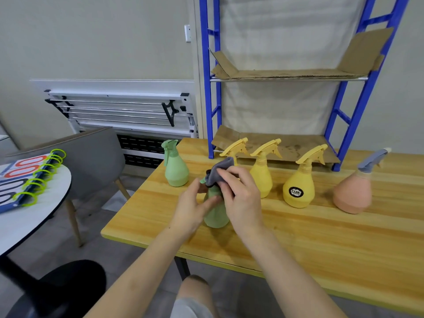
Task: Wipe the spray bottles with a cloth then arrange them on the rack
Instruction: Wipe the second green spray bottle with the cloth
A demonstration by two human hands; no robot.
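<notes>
Wooden tabletop (pixel 298 237) under both hands. Nearest its front edge, green spray bottle (pixel 215 214) upright, body gripped by left hand (pixel 195 207), fingers curled round it. Right hand (pixel 241 193) pinching grey cloth (pixel 220 171) against that bottle's nozzle. Farther behind the held bottle: second green bottle (pixel 175 166), three yellow bottles (pixel 298 187), pink bottle (pixel 353 191). Beyond them, blue rack (pixel 212 88), cardboard-lined shelves (pixel 286 74).

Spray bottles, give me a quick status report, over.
Left hand grips green bottle; right hand rubs grey cloth on its head. Five other bottles wait on table. Blue rack shelves bare, path clear.
</notes>
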